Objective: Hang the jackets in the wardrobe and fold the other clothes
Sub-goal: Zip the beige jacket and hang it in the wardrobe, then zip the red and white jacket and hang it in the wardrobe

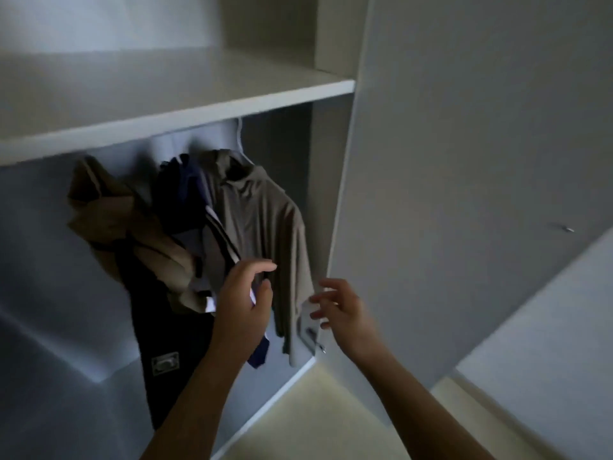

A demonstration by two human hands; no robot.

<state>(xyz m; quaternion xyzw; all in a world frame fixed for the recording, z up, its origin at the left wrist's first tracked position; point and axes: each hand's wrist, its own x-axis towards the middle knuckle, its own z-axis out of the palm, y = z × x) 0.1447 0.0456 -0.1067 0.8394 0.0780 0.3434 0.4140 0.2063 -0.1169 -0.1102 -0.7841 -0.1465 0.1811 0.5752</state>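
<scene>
Up-left of the left hand (243, 302), a tan jacket (109, 210) in the wardrobe (179, 104). Just above that hand, a navy striped jacket (185, 194), edge pinched between thumb and curled fingers. Between and above both hands, a grey hooded jacket (262, 227), hanging. Right hand (338, 310) loose, fingers spread beside the grey cuff; contact unclear.

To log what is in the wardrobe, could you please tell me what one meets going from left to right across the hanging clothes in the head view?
tan jacket → navy striped jacket → grey hooded jacket → wardrobe side panel
</scene>
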